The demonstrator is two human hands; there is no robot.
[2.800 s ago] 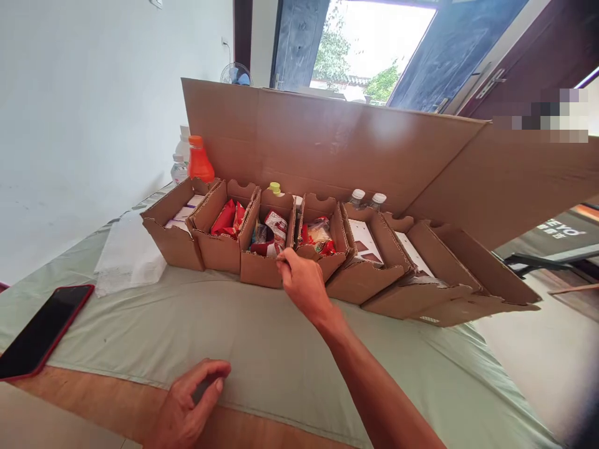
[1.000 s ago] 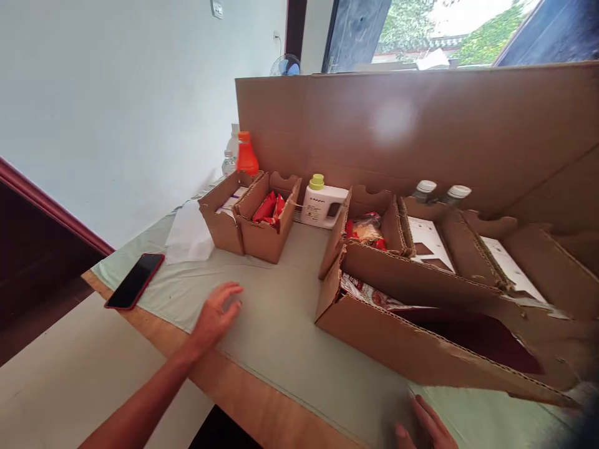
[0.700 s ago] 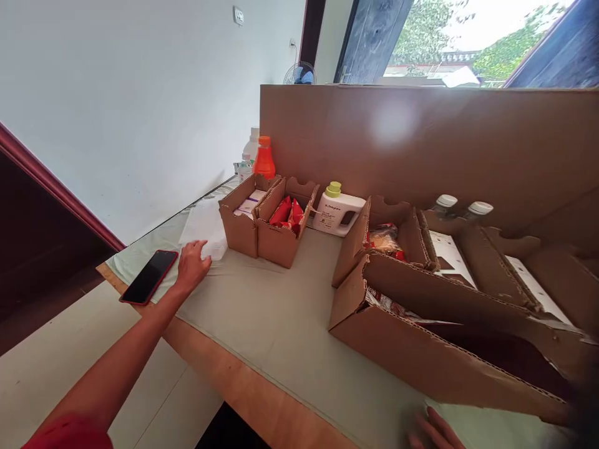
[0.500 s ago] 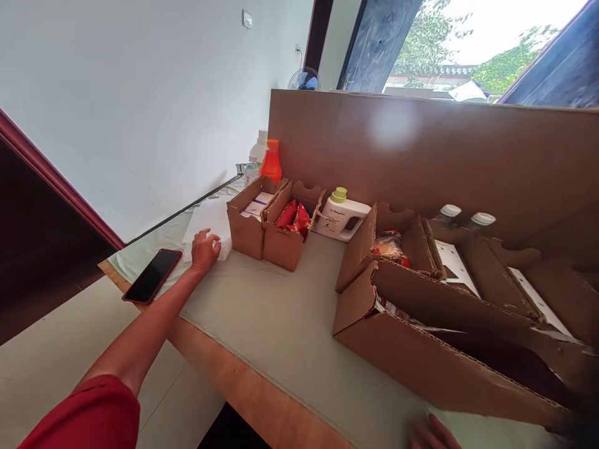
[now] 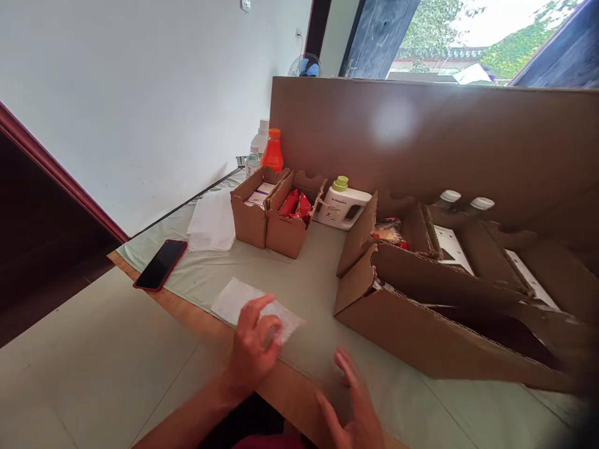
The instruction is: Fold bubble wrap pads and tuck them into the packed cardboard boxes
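At 7 o'clock from the centre, a translucent sheet [image 5: 234, 298] lies at an angle over the green cloth [image 5: 213, 269], near the table edge [image 5: 189, 316]. Left hand [image 5: 253, 349]: fingers bent, gripping the sheet near its right-hand end. Right hand [image 5: 350, 405], at 5 o'clock: fingers open and spread, holding nothing.

Lettering: the white jug [image 5: 344, 206], at 2 o'clock, carries a dark line starting "Dr."; the rest is blurred, and the smaller print below is illegible. Its cap is yellow-green. Marks on the orange-capped bottle [image 5: 272, 153], at 11 o'clock, cannot be read.

Edges: the phone [image 5: 161, 265], between 8 and 9 o'clock, meets the wooden border with its near end. The sheet stack [image 5: 210, 221], at 9 o'clock, sits just beside 2 adjoining cartons [image 5: 249, 224], the inner holding red packets [image 5: 296, 204]. The long carton [image 5: 421, 340], at 4 o'clock, has a ragged rim. Bare cloth forms a corridor between the 2 cartons and the long carton, running from the jug towards the hands.
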